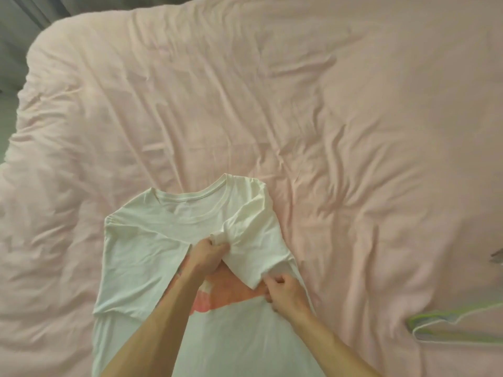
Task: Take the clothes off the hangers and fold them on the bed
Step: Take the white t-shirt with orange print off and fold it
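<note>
Forearms: two bare forearms come in from 6 o'clock, the left on the 7 o'clock side, the right on the 5 o'clock side, both reaching over the shirt.
Left hand: just below frame centre, fingers curled tight round the bunched end of the sleeve.
Right hand: at 5 o'clock from the left hand and near it, fingers curled, pinching the edge of the folded-in cloth on the shirt's 3 o'clock side.
T-shirt: white, spread on the bed in the lower middle of the frame, neck toward 12 o'clock, hem running out of view at 6 o'clock.
Collar: round and ribbed, lying flat at the shirt's 12 o'clock end.
Sleeve: the one on the 3 o'clock side is drawn inward across the chest, creased, its end in the left hand's grip.
Print: pink patch on the shirt front between the two hands, partly covered by the folded cloth and the left forearm.
Duvet: pale pink, much creased, filling most of the view under the shirt.
Hanger: pale green and white, flat on the duvet at 4 o'clock, well apart from the shirt.
Dark shape: at the 3 o'clock edge, cut off; I cannot tell what it is.
Surroundings: grey, blurred, beyond the duvet at 10 o'clock.
</note>
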`<state>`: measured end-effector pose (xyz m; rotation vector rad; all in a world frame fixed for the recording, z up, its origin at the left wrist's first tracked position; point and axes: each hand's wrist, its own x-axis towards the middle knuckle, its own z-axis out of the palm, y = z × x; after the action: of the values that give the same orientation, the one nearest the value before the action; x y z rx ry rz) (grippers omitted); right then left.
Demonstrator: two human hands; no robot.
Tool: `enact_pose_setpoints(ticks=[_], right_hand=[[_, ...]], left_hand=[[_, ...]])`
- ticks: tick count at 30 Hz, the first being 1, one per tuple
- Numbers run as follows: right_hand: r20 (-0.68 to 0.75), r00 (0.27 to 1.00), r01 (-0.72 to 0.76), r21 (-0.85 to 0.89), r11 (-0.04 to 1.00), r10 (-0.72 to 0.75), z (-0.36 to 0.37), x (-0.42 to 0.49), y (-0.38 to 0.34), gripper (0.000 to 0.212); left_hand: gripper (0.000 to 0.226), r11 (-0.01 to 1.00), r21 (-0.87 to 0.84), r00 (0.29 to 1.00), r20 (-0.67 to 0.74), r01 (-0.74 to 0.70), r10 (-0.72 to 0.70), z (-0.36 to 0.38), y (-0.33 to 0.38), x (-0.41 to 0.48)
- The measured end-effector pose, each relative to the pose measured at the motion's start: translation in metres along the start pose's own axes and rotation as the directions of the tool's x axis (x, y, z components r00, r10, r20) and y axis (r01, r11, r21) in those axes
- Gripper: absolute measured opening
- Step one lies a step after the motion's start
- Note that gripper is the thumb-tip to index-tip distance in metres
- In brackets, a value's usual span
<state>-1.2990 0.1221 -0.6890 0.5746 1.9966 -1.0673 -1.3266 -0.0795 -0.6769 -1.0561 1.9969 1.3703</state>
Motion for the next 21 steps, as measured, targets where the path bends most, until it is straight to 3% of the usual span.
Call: enact_pose_setpoints(ticks=[2,4,7,9,12,15,19,21], right_hand=[[-0.068,0.995,-0.058,0.254,0.966,0.078,-0.003,0.000,0.004,0.035],[-0.049,0.987,-0.104,0.533,0.840,0.154,-0.005,0.001,0.000,0.030],[0.038,0.984,-0.141,0.760,0.634,0.173,-0.007,0.004,-0.013,0.027],[0.064,0.979,-0.164,0.811,0.562,0.193,-0.007,0.009,-0.019,0.031],[0.108,0.976,-0.191,0.842,0.505,0.190,-0.006,0.017,-0.022,0.036],[0.136,0.967,-0.221,0.867,0.447,0.214,-0.009,0.026,-0.021,0.035],[0.158,0.955,-0.249,0.885,0.394,0.250,-0.011,0.032,-0.016,0.026],[0.151,0.956,-0.241,0.894,0.378,0.250,-0.012,0.035,-0.011,0.023]], left_hand=[[0.007,0.993,0.115,1.000,0.002,0.004,-0.004,-0.001,-0.007,0.003],[0.010,0.974,0.224,1.000,0.001,0.021,-0.022,-0.004,-0.012,0.005],[0.039,0.945,0.325,0.992,-0.098,-0.043,0.079,-0.004,-0.002,0.008],[0.056,0.906,0.392,0.965,-0.128,-0.161,0.227,0.002,0.020,0.016],[0.060,0.797,0.526,0.930,-0.031,-0.298,0.367,0.019,0.064,0.030],[0.041,0.781,0.551,0.940,0.014,-0.293,0.342,0.034,0.098,0.053],[0.032,0.873,0.390,0.951,0.022,-0.292,0.309,0.045,0.119,0.082],[0.028,0.872,0.393,0.954,0.052,-0.292,0.295,0.046,0.123,0.088]])
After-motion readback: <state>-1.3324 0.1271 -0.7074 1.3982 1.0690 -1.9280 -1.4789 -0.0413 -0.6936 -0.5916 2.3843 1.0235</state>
